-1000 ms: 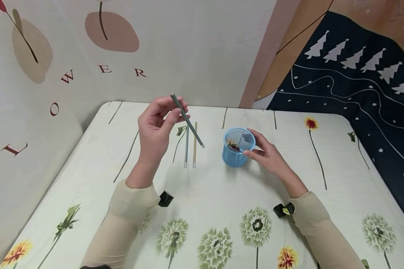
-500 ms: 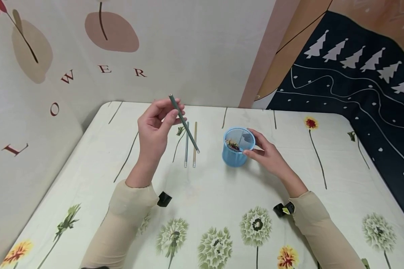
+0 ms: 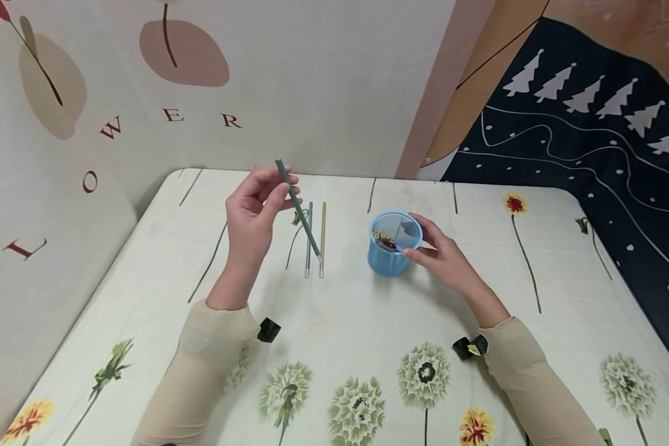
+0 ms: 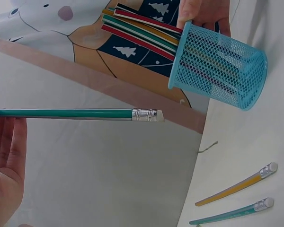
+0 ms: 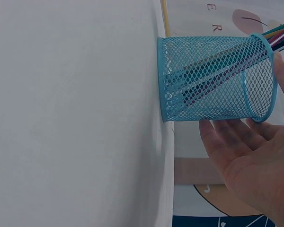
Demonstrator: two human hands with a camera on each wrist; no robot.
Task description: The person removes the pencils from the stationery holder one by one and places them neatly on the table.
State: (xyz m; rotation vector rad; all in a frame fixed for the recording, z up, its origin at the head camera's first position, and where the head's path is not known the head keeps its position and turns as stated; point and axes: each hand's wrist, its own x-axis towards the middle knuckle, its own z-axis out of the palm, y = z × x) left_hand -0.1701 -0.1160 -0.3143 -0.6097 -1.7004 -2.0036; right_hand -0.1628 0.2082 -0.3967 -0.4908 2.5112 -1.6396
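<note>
Pencil: left hand pinches it, left of cup; slackening could drop it.
Cup: right hand grips it; jerking might tip it.
Loose pencils: left of cup; low swing might scatter them, clearance unclear.

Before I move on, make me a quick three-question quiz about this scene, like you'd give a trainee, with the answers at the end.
1. Multiple choice: what colour is the held pencil in the left hand? A) red B) yellow C) green
2. True or false: the blue mesh cup in the right hand is empty.
3. How many loose pencils lie on the table, and which one is nearer the cup?

Key:
1. C, green.
2. False: several coloured rods stick out past its rim.
3. Two; the yellow pencil is nearer.
</note>
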